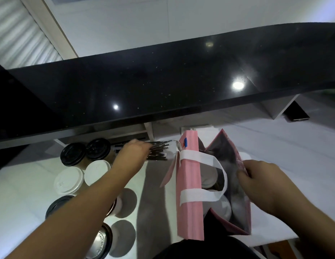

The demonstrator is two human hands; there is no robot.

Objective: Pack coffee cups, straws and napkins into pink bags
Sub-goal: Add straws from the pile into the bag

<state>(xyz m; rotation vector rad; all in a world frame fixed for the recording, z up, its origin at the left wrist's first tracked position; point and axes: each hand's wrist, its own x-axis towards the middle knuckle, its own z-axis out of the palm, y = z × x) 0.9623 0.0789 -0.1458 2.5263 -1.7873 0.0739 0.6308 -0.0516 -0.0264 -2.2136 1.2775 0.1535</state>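
Note:
A pink bag (189,186) with white handles stands open on the white counter, with white-lidded cups (209,179) inside it. My right hand (264,186) pinches the bag's right rim and holds it open. My left hand (134,152) reaches over to a bundle of wrapped black straws (159,152) lying left of the bag, and its fingers rest on them; motion blur hides whether they grip. Coffee cups with black lids (73,154) and white lids (96,171) stand at the left, partly under my left forearm.
A raised black stone ledge (163,81) runs across above the counter. More lidded cups (99,240) stand at the lower left near the counter's front edge. White paper (200,128) lies behind the bag. A dark device (297,114) sits at the far right.

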